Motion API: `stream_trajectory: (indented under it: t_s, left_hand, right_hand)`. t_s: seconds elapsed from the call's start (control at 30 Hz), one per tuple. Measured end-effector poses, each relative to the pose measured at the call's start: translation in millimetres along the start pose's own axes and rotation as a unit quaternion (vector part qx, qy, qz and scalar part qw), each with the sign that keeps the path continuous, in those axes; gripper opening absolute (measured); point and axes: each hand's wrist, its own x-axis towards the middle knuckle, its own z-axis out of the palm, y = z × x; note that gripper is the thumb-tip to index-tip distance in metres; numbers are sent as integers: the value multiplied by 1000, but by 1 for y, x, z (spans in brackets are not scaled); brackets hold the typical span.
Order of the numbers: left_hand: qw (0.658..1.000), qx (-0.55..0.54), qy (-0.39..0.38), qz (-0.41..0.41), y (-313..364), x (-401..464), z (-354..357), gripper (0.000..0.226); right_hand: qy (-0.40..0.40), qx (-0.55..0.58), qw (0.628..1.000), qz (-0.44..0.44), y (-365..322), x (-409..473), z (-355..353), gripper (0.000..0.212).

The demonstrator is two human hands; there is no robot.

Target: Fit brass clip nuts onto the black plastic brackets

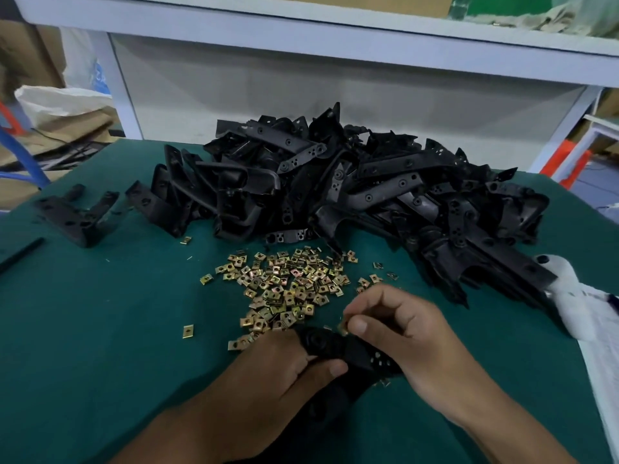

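Left hand [284,366] gripped black bracket [348,354] at 6 o'clock, steadying it on green counter [100,329]. Right hand [398,326] pinched brass nut [342,328] at bracket's edge, likely to slide on. Loose nuts [284,286] centre; bracket heap [351,189] at 12 o'clock.

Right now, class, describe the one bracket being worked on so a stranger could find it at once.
Start at the big pile of black brackets on the green mat, then come toward the camera past the scattered brass clip nuts. The bracket lies between the left hand and right hand: the only one being held.
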Motion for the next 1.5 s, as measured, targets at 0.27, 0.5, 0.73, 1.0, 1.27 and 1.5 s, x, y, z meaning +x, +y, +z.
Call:
stream_trajectory:
  t_s: [0.27, 0.5, 0.73, 1.0, 1.27, 1.5]
  left_hand:
    - [1000, 21, -6, -11, -8, -3, 6, 34]
    - [999, 31, -13, -7, -7, -3, 5, 32]
    - [1000, 9, -3, -10, -9, -4, 3, 32]
    - [994, -68, 70, -42, -9, -4, 5, 30]
    - [984, -110, 132, -51, -3, -5, 6, 40]
    - [956, -228, 165, -83, -7, -3, 6, 35]
  right_hand:
    - [-2, -44, 999, -7, 0, -1, -4, 9]
    - [-6, -81, 997, -17, 4, 0, -4, 13]
    - [-12, -91, 996, -8, 3, -2, -5, 16]
    - [18, -66, 998, -4, 3, 0, -4, 32]
    - [70, 144, 987, 16, 10, 9, -18, 33]
    - [174, 410, 888, 118, 29, 24, -33, 55]
